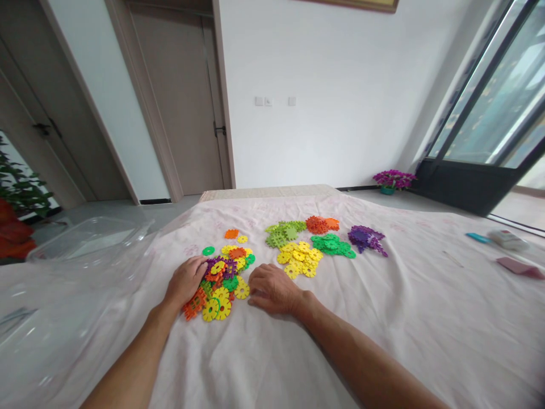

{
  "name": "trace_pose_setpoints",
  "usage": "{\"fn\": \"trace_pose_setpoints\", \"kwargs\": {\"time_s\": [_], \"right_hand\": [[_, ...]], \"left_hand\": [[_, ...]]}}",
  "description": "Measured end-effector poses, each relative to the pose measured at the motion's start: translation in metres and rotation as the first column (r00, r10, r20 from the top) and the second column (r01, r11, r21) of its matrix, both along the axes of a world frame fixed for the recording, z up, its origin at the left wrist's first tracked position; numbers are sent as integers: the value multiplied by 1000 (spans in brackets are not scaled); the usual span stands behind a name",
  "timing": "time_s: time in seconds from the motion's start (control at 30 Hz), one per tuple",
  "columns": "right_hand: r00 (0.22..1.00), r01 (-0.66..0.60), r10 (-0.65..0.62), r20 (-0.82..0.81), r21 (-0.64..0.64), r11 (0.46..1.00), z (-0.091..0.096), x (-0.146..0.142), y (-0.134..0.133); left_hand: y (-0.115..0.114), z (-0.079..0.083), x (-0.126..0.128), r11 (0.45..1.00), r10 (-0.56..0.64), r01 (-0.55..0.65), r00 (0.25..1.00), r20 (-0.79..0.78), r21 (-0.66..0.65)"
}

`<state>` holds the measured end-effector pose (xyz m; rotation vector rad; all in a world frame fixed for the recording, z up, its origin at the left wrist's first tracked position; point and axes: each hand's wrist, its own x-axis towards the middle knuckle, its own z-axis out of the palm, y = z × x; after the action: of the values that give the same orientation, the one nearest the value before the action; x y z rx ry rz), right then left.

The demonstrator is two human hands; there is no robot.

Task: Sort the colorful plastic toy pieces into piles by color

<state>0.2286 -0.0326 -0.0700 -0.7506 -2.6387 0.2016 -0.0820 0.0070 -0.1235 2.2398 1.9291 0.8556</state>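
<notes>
A mixed heap of plastic snowflake discs in yellow, orange, green and purple lies on the pale sheet. My left hand rests on the heap's left side, fingers curled over the pieces. My right hand lies knuckles up just right of the heap, fingertips tucked down at a yellow disc. Farther back sit sorted piles: yellow, light green, orange, dark green and purple.
A clear plastic tub stands at the left edge of the bed. A loose green disc and an orange one lie behind the heap. Small items, among them a dark red card, lie far right. Doors and a window wall stand behind.
</notes>
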Motion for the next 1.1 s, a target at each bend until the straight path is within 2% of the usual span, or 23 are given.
{"fn": "trace_pose_setpoints", "kwargs": {"time_s": [0.1,0.27,0.57,0.77,0.83,0.97,1.1], "right_hand": [[999,51,-51,10,10,999,-2,-1,1],[999,50,-51,8,38,998,-5,-11,-2],[985,139,-146,93,79,987,-7,-20,-5],[949,274,-289,128,122,954,-4,-30,-11],[945,271,-291,152,136,953,-5,-32,-11],[963,184,-207,170,145,972,-8,-27,-6],[977,168,-178,117,93,981,-11,-14,2]], "left_hand": [[1,-1,0,1000,1,-1,1000,4,4],[1,-1,-1,1000,1,-1,1000,-5,9],[1,-1,-1,1000,-1,0,1000,-14,-4],[3,-2,-2,1000,3,-3,1000,-23,-10],[3,-2,-2,1000,4,-4,1000,-24,-5],[3,-2,-3,1000,5,-5,1000,-24,-9],[3,-2,-3,1000,-3,2,1000,-4,-17]]}}
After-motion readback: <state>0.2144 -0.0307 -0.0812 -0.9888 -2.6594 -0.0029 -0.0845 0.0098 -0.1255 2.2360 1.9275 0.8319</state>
